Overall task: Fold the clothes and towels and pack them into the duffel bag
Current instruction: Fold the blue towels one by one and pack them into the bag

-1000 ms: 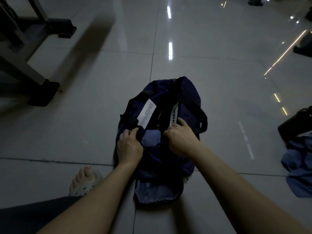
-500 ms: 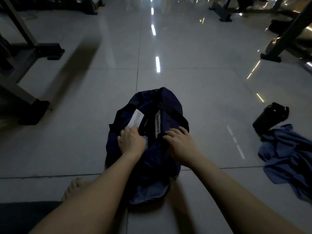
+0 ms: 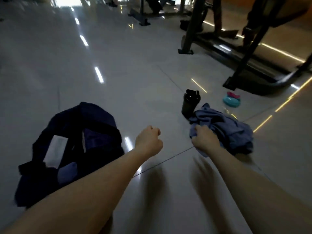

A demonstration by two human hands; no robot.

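Glossy tile floor (image 3: 135, 73), gym frames (image 3: 244, 65) behind. We count one duffel bag (image 3: 98, 119), one bottle (image 3: 190, 105), one blue garment (image 3: 233, 130) in our right grip (image 3: 205, 139); left grip (image 3: 148, 141) curled, narrow.

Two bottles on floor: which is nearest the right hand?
The black bottle, upright beside the blue cloth the right hand grips. The teal bottle sits farther right, apart from it.

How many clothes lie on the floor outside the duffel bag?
1: a blue garment right of the duffel bag, beside the black bottle, gripped by the right hand. More may be bundled inside.
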